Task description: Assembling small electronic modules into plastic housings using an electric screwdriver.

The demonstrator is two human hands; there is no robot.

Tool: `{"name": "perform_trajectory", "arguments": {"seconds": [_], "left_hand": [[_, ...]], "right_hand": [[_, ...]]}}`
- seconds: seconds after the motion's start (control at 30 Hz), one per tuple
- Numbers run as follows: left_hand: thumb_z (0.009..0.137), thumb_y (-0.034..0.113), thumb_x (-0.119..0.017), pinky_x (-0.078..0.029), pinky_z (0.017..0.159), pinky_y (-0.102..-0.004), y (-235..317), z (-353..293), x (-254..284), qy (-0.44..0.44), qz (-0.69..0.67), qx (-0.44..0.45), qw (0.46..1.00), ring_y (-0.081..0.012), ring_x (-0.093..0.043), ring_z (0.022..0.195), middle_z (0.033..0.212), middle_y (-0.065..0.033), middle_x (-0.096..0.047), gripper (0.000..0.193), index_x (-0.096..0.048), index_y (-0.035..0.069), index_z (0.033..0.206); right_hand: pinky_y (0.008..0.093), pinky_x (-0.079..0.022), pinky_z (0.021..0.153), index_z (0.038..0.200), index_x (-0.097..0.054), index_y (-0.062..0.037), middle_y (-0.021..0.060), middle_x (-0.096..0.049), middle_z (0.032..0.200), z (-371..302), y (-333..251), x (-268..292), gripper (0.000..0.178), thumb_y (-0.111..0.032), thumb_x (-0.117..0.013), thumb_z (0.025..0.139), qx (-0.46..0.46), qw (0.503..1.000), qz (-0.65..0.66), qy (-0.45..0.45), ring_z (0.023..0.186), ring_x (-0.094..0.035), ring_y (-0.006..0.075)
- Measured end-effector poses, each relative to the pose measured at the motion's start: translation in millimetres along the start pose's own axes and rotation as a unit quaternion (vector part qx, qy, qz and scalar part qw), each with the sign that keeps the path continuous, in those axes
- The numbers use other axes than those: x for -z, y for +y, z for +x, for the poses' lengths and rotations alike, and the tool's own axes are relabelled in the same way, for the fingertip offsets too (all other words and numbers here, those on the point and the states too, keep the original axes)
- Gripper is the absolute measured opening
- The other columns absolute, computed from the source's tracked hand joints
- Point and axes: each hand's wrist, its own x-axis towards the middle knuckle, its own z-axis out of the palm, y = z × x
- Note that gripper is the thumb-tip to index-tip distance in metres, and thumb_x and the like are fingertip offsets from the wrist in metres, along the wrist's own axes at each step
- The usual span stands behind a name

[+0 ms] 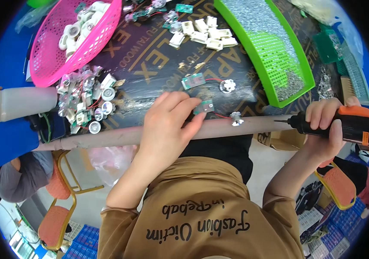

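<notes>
The thumb and index finger of my left hand (167, 125) pinch a small green circuit board (209, 106) near the front edge of the table. A red wire runs from that board to a clear round lens piece (236, 118) lying by the edge. Just beyond lies a second green board (193, 80), wired to another clear lens piece (227, 86). At the right, my right hand (324, 116) is wrapped round a black and orange electric screwdriver (357, 125). Its thin bit (281, 121) points left, over the table edge and apart from the boards.
A green tray (280, 104) of small screws stands back right, beside cream plastic cases (201, 33). On the left are a pink basket (102, 49) of white housings, piled lens modules (87, 93) and a grey cup (22, 103). Another person (27, 172) sits beyond the table's left end.
</notes>
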Motion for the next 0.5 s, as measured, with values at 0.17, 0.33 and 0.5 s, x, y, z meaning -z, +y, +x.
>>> {"name": "perform_trajectory", "arguments": {"seconds": [0.17, 0.33, 0.5], "left_hand": [[0.071, 0.009, -0.077, -0.050, 0.071, -0.0383, -1.7, -2.3, -2.0, 0.013, 0.012, 0.009, 1.000, -0.0293, -0.061, 0.084, 0.091, -0.0102, -0.063, 0.025, -0.067, 0.003, 0.093], [0.070, 0.010, -0.077, -0.050, 0.070, -0.0386, -2.1, -3.0, -4.2, 0.006, 0.023, 0.024, 0.999, -0.0290, -0.060, 0.083, 0.090, -0.0094, -0.062, 0.025, -0.066, 0.004, 0.092], [0.070, 0.011, -0.078, -0.049, 0.069, -0.0386, -0.6, -1.1, -3.4, 0.003, 0.026, 0.031, 0.999, -0.0283, -0.059, 0.080, 0.087, -0.0087, -0.061, 0.024, -0.065, 0.004, 0.090]], "right_hand": [[0.0274, -0.034, 0.064, 0.129, -0.048, -0.0094, 0.0004, -0.045, 0.075, 23.4, -11.3, -7.8, 0.063, -0.055, -0.061, 0.088, 0.067, 0.971, 0.230, 0.015, 0.065, -0.042, 0.0112], [0.0356, -0.035, 0.072, 0.132, -0.050, -0.0025, 0.0075, -0.054, 0.086, 55.8, 20.8, 16.4, 0.099, -0.084, -0.050, 0.075, 0.081, 0.971, 0.213, -0.067, 0.076, -0.047, 0.0201], [0.0374, -0.043, 0.068, 0.118, -0.054, 0.0005, 0.0121, -0.059, 0.077, 58.8, 52.1, 3.2, 0.092, -0.083, -0.046, 0.079, 0.094, 0.985, 0.137, 0.047, 0.066, -0.053, 0.0222]]}}
